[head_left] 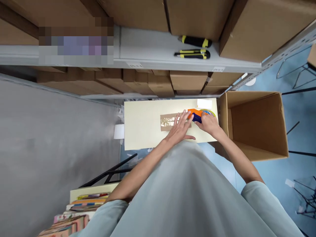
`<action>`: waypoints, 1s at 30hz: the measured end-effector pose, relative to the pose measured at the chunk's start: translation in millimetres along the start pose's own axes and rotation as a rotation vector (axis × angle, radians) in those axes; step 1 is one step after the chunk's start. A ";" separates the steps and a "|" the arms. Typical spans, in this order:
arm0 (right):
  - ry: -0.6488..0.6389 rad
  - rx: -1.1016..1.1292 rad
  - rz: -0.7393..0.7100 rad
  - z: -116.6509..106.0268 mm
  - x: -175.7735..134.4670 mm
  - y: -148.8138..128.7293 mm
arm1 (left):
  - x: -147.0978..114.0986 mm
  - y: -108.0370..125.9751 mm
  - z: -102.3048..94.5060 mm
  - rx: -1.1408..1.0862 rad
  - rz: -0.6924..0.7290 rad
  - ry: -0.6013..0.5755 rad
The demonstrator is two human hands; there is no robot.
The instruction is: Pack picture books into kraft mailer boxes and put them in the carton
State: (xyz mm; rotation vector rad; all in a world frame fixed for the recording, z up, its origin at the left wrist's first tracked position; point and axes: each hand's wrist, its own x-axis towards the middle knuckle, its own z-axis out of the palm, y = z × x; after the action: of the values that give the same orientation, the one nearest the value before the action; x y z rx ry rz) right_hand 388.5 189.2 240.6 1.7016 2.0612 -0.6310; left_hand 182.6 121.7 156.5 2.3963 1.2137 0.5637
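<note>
Facing grey shelving at 12 o'clock, the cream table has an open carton at its 3, grey wall at 9, books toward 8. Taped brown package lies near mid-table. From where I stand, left hand is palm-down over its 3 o'clock end, fingers spread, thumb out. Right hand, at the table's 3 o'clock end, wraps around the orange-and-blue tape dispenser.

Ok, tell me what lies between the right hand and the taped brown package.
The orange and dark-blue tape dispenser, held in the right hand, and the left hand, partly over the package, in the head view.
</note>
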 end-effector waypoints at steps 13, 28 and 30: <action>0.460 -0.132 -0.404 -182.5 83.8 -144.6 | 78.0 -99.8 -191.5 0.317 -0.024 0.228; 0.383 -0.203 -0.449 -216.0 198.9 -191.9 | 123.9 -194.8 -209.3 0.237 -0.236 0.129; 0.416 -0.207 -0.473 -214.4 204.4 -192.3 | 129.9 -197.2 -208.1 0.227 -0.242 0.141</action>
State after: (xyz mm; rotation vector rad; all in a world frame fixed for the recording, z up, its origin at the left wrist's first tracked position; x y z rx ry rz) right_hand 158.5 445.3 319.5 1.3125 2.7494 -0.1825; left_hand 15.1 370.0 253.1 2.3713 1.6817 0.5506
